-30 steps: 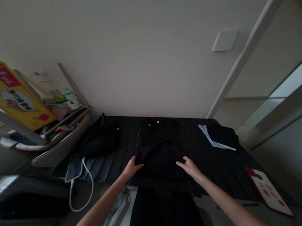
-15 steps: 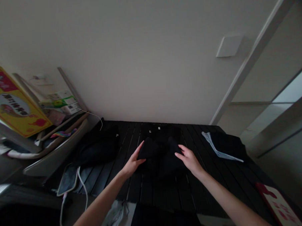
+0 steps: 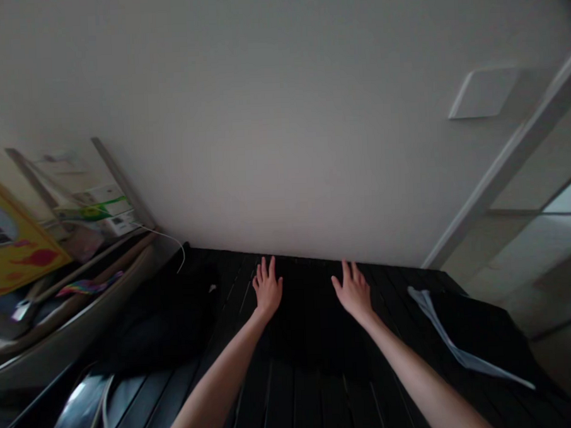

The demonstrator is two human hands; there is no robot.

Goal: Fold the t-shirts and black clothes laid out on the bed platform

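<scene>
A piece of black cloth (image 3: 314, 326) lies spread on the dark slatted table (image 3: 279, 410), its outline hard to make out against the boards. Toward its far left edge, my left hand (image 3: 268, 289) rests palm down with the fingers apart. My right hand (image 3: 354, 291) lies likewise at the far right edge, fingers stretched toward the wall. Neither hand grips anything. What kind of garment the cloth is, I cannot tell.
Right of the cloth lies a folded black item with a grey edge (image 3: 480, 332). On the left are a dark bundle (image 3: 162, 320), a phone-like glossy device (image 3: 74, 406) with a white cable, and a cluttered cart (image 3: 131, 265). A wall (image 3: 282, 145) rises behind the table.
Both hands have let go of the raised black cloth and moved forward, opening flat over it. The cloth now lies spread out. The view has also shifted.
</scene>
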